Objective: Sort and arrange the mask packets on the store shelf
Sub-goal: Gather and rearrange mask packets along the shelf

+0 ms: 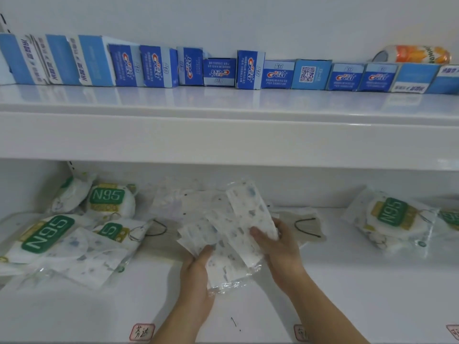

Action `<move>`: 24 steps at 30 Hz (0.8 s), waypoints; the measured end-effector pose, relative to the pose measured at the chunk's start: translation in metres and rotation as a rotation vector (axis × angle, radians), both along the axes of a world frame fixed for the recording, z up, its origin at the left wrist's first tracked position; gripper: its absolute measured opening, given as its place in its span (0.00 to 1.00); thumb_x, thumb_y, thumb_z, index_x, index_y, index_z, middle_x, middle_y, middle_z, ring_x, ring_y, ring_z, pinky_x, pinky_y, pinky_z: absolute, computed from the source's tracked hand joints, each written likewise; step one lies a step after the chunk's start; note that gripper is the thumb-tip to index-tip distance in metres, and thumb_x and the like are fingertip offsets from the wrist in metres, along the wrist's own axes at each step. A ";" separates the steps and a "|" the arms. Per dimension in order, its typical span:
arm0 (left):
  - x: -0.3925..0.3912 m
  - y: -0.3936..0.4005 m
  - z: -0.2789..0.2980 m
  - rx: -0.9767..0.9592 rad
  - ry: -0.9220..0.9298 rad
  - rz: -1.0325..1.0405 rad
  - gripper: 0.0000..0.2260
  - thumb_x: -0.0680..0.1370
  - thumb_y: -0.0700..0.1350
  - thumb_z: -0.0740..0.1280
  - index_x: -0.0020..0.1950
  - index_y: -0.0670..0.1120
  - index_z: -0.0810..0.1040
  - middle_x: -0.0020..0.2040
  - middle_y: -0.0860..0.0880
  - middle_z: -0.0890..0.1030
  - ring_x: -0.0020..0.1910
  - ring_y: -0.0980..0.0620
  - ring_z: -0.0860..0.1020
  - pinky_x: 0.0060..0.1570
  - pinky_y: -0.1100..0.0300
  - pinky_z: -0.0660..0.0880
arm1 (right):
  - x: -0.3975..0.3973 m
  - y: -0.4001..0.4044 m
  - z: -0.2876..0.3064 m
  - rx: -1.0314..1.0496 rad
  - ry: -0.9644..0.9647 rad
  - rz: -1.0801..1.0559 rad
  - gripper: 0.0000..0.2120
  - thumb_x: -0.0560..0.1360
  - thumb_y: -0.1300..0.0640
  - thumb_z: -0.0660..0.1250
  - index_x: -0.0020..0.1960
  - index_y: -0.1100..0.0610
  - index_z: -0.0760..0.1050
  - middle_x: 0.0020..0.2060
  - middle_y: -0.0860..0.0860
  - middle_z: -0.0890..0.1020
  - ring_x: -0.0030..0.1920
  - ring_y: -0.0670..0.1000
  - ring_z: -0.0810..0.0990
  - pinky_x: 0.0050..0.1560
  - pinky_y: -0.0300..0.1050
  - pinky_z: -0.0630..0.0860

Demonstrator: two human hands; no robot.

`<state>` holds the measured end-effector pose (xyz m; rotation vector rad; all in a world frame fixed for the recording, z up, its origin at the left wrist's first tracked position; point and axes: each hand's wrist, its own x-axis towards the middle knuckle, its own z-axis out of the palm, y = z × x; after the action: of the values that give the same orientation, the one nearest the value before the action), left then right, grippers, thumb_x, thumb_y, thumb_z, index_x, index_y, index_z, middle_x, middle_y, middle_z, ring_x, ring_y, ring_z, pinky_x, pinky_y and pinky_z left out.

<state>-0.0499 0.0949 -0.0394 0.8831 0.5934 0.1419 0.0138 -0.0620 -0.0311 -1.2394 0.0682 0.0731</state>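
Holding a fanned bundle of patterned mask packets (231, 234) over the middle of the lower shelf (347, 281), both hands meet at its near end. Left hand (196, 274): thumb curled onto the bundle's lower left face, remaining fingers hidden beneath it. Right hand (280, 247): thumb pressed on the top packet, fingers wrapped round the bundle's right edge. Packets are white with small blue-grey prints, in clear wrappers, splayed and tilted up to the left.

Left end of the same shelf: a loose heap of N95 mask packets (49, 234) with green labels, overlapped by another patterned packet (92, 259). Right end: one N95 packet (392, 217) lying apart. Behind the hands, a beige mask with black ear loops (305, 224) lies flat on the shelf.

Upper shelf (223, 135): row of blue Crest toothpaste boxes (248, 70), some upright, some on their sides; an orange-printed can (417, 54) lies on its side atop the boxes at far right.
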 end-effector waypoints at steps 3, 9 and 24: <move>0.001 0.000 0.000 0.025 -0.012 0.016 0.11 0.79 0.41 0.71 0.60 0.51 0.79 0.52 0.48 0.85 0.53 0.44 0.82 0.55 0.45 0.78 | -0.010 -0.006 -0.002 0.099 -0.012 -0.067 0.19 0.74 0.63 0.76 0.63 0.61 0.76 0.54 0.60 0.85 0.54 0.63 0.85 0.59 0.64 0.80; 0.001 -0.006 0.004 0.088 -0.072 0.041 0.12 0.80 0.42 0.69 0.63 0.47 0.78 0.51 0.48 0.84 0.51 0.46 0.82 0.61 0.41 0.77 | -0.016 0.004 -0.008 -0.189 -0.010 -0.044 0.21 0.72 0.62 0.78 0.63 0.58 0.77 0.50 0.54 0.87 0.49 0.54 0.87 0.50 0.54 0.84; 0.002 -0.012 -0.005 0.176 -0.189 0.047 0.16 0.77 0.31 0.68 0.64 0.42 0.78 0.54 0.44 0.86 0.47 0.51 0.86 0.39 0.61 0.82 | -0.011 -0.040 -0.028 -1.081 -0.551 -0.116 0.23 0.71 0.48 0.65 0.65 0.50 0.76 0.60 0.47 0.78 0.61 0.52 0.77 0.60 0.49 0.76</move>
<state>-0.0478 0.0824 -0.0448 1.0135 0.4296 0.3207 0.0025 -0.1019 -0.0595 -2.2855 -0.3447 -0.4653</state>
